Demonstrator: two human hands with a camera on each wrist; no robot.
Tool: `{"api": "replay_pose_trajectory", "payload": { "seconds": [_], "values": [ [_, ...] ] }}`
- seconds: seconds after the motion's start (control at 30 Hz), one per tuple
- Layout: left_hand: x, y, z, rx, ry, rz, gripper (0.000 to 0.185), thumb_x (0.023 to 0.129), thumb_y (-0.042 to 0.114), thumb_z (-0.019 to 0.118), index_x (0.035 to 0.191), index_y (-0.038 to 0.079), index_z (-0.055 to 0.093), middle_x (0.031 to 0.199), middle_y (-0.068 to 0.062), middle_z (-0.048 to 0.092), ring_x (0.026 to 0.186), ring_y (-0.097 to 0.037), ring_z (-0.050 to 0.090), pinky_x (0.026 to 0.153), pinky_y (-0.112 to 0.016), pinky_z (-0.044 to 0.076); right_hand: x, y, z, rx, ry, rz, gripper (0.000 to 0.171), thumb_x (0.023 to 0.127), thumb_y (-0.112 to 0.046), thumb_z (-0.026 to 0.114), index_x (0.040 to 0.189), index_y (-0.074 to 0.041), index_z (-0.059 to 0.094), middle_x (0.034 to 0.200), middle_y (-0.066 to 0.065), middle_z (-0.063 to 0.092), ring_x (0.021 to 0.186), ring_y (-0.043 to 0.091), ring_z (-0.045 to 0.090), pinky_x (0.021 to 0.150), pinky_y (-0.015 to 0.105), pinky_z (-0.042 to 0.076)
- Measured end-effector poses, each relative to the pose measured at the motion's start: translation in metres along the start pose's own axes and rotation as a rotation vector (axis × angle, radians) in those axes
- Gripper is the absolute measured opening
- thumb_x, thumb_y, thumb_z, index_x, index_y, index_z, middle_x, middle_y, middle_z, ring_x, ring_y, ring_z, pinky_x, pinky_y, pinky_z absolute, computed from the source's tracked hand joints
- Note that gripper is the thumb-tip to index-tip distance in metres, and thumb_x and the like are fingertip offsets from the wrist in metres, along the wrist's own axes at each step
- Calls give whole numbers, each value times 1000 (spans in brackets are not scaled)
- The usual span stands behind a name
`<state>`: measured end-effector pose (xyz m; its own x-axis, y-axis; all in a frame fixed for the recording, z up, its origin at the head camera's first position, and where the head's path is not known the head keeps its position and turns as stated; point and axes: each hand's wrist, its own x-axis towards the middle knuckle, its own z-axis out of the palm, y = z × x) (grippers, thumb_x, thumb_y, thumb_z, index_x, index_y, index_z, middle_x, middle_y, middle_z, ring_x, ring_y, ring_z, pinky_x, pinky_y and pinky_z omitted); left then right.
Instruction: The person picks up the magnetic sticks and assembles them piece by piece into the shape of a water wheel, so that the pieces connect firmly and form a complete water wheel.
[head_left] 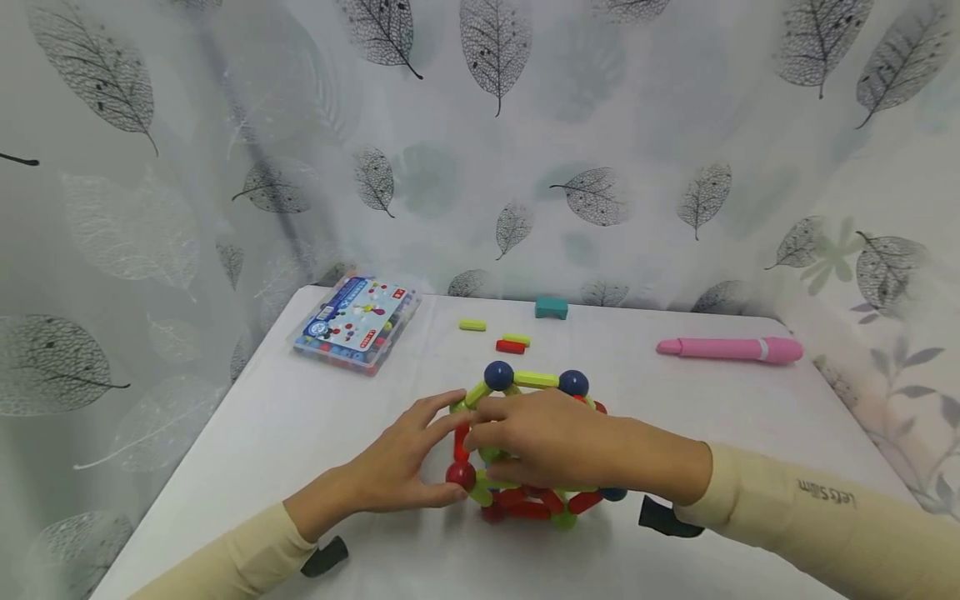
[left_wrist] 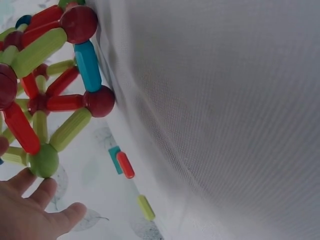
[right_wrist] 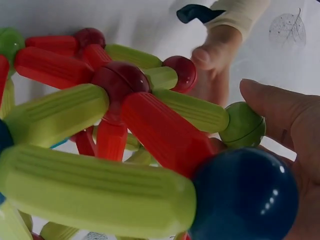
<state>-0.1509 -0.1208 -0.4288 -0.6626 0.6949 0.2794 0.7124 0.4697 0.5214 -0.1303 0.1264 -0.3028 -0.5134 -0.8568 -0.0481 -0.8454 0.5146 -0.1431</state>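
Note:
A framework of magnetic rods and balls (head_left: 536, 380), in red, yellow-green, blue and dark navy, stands on the white table in front of me. My left hand (head_left: 393, 467) is at its left side, fingers extended; in the left wrist view, fingertips are right at a green ball (left_wrist: 44, 160). The thumb lies near a red ball (head_left: 461, 476) lower down. My right hand (head_left: 543, 437) reaches across the framework's front and hides much of it. In the right wrist view, its thumb and fingers pinch a green ball (right_wrist: 243, 125) at the end of a yellow-green rod (right_wrist: 192, 110).
Behind the framework lie a red rod (head_left: 511, 347), yellow-green rods (head_left: 472, 325) and a teal block (head_left: 551, 308). A clear plastic box (head_left: 356, 321) with a printed label is at the back left. A pink pen-shaped tool (head_left: 729, 350) lies at the right. A leaf-patterned curtain (head_left: 420, 150) hangs behind.

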Motion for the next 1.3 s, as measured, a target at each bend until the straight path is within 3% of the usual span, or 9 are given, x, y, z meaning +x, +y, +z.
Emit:
{"api": "replay_pose_trajectory", "payload": {
  "seconds": [0.13, 0.3, 0.43, 0.5, 0.63, 0.73, 0.8, 0.97, 1.3],
  "values": [
    [4, -3, 0, -23, 20, 7, 70, 91, 50, 71, 153, 37, 40, 163, 5, 31, 146, -21, 36, 107, -55, 47, -6, 2, 2, 20, 22, -17, 34, 90, -32, 79, 123, -25, 69, 126, -5, 65, 107, 10, 67, 80, 22, 58],
    [17, -11, 1, -130, 127, 9, 45, 98, 31, 59, 141, 21, 52, 152, -3, 47, 140, -25, 45, 109, -58, 45, -17, 5, 5, 19, 83, -18, 43, 91, -35, 79, 131, -25, 67, 129, -5, 64, 114, 10, 64, 84, 25, 58],
    [46, -26, 0, -258, 231, -178, 37, 103, 30, 51, 136, 13, 56, 140, -7, 58, 132, -26, 53, 110, -56, 44, -38, 8, 4, 35, 216, 0, 45, 89, -38, 80, 131, -26, 67, 128, -7, 64, 118, 11, 60, 83, 26, 59],
    [69, -38, 0, -243, 239, -291, 42, 104, 35, 53, 139, 11, 54, 138, -10, 59, 130, -28, 55, 109, -55, 45, -54, 10, 4, 51, 313, 19, 46, 88, -38, 80, 131, -25, 67, 128, -7, 64, 117, 11, 60, 82, 27, 59],
    [117, -69, 3, 73, 99, -414, 59, 100, 40, 61, 150, 13, 47, 150, -16, 48, 137, -35, 47, 110, -56, 43, -88, 16, 9, 74, 471, 100, 45, 91, -40, 77, 132, -26, 67, 129, -9, 64, 117, 11, 59, 82, 29, 60],
    [142, -93, 5, 392, -61, -407, 68, 98, 41, 63, 157, 17, 39, 162, -19, 32, 146, -41, 33, 113, -62, 37, -107, 20, 15, 84, 520, 171, 43, 92, -41, 76, 130, -25, 68, 128, -12, 63, 117, 10, 59, 82, 32, 60],
    [154, -103, 5, 516, -148, -402, 72, 98, 40, 64, 160, 20, 35, 166, -18, 24, 151, -43, 23, 116, -66, 29, -116, 22, 19, 86, 527, 214, 42, 91, -39, 77, 130, -25, 68, 127, -13, 64, 116, 10, 60, 83, 34, 61],
    [178, -110, 2, 572, -255, -428, 74, 99, 37, 64, 162, 20, 30, 168, -15, 23, 155, -44, 13, 118, -71, 17, -127, 24, 26, 105, 531, 288, 47, 87, -36, 82, 130, -28, 68, 126, -14, 65, 114, 9, 62, 84, 36, 61],
    [194, -109, 8, 569, -297, -485, 42, 104, 23, 49, 144, 12, 53, 140, -17, 58, 130, -44, 51, 110, -71, 31, -142, 29, 38, 163, 452, 420, 51, 85, -36, 84, 132, -28, 65, 119, -15, 67, 102, 6, 66, 78, 29, 61]
  ]
}}
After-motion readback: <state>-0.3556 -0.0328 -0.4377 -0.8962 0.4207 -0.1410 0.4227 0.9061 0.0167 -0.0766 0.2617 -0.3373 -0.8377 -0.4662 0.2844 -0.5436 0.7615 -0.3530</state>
